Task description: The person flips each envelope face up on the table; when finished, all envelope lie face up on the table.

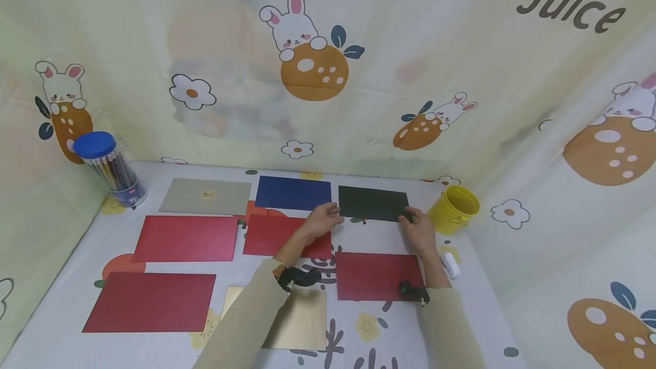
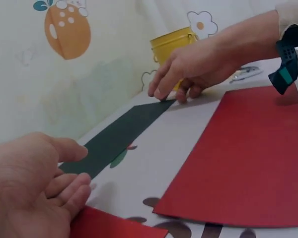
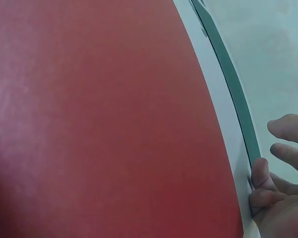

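Your dark green card (image 1: 373, 203) lies flat at the back of the white patterned counter (image 1: 376, 238), to the right of the blue card (image 1: 293, 193) and well behind the right-hand red card (image 1: 376, 272). Your left grip (image 1: 322, 220) is at the green card's left edge, thumb and fingers spread apart and holding nothing; you cannot tell from these views whether a fingertip touches it. Your right grip (image 1: 420, 232) is at the opposite end, fingers loosely bent and touching the card's near right corner, without closing round it. Just right of that grip stands a yellow bucket (image 1: 445, 215), and a small white object (image 1: 451, 265) lies beside your right wrist. Your left forearm passes over the middle red card (image 1: 271, 235) and a gold card (image 1: 307, 323). Farther left lie 2 more red cards (image 1: 184, 238) and a grey card (image 1: 225, 197), with a blue-lidded jar (image 1: 110, 169) at the back left corner.
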Available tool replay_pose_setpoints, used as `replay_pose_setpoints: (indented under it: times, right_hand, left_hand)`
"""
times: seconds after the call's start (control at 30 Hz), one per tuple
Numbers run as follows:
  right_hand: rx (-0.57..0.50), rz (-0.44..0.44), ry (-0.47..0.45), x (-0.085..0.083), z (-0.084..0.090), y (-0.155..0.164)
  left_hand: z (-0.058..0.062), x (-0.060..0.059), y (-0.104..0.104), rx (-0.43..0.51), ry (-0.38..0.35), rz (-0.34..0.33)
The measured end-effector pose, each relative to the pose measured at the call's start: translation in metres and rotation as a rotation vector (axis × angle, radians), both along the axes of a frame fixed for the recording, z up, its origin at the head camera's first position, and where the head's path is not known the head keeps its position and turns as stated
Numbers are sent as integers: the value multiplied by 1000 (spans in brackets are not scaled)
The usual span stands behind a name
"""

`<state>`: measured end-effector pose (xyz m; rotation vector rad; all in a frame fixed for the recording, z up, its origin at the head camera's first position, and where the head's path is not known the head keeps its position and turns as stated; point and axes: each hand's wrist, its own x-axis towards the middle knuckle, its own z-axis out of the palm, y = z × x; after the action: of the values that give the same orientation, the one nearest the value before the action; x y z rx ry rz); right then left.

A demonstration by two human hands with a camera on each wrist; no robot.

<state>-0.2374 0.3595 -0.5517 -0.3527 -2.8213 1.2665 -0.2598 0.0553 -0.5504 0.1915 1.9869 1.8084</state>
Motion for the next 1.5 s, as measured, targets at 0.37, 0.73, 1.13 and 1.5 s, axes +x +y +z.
replay_pose_setpoints:
  times: [0.37, 0.73, 1.13, 1.5]
  right_hand:
    - [-47, -10, 6, -2, 0, -3]
    - [-110, -33, -5, 1, 3, -3]
    - [-209, -73, -30, 4, 13, -5]
    - [-238, -96, -54, 2, 9, -2]
  left_hand:
    - [3, 0, 1, 116, -111, 160]
    - [4, 9, 7, -22, -14, 221]
    - [8, 12, 9, 7, -13, 197]
    - [5, 8, -1, 117, -22, 110]
